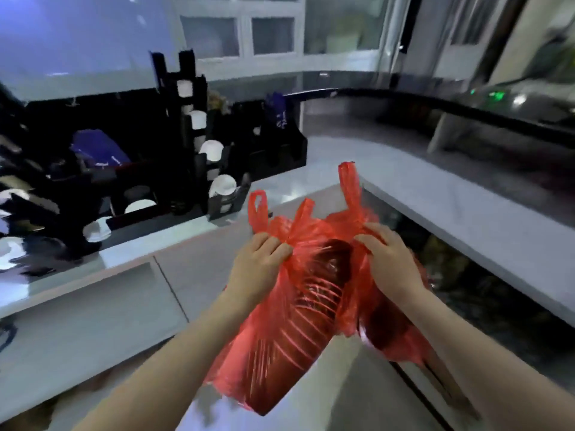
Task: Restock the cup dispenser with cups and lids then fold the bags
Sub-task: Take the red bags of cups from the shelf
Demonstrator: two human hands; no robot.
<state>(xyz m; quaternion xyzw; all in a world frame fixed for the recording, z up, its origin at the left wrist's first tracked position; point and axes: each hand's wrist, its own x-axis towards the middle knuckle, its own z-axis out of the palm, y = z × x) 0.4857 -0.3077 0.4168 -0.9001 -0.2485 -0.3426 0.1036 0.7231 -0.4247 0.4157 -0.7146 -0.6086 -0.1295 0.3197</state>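
In the head view, a red plastic bag point(314, 306) is held up in front of the body, above the edge of a pale counter point(435, 213). The left hand point(261, 259) is curled round the bunched plastic at the bag's near-left top, just below two of its upright handle loops, and the right hand point(389, 256) pinches the plastic at the top right, below the tallest loop. Through the translucent red film a stack of cups point(298, 331) can be made out, lying slanted from the bag's mouth down toward the lower left; a second dark shape is seen in the right part of the bag, but what it is cannot be told. To the left, on the counter and well apart from the bag, a black cup dispenser point(193, 135) stands, with white cups point(211, 149) showing in several of its openings. The frame is blurred, chiefly at the left edge.
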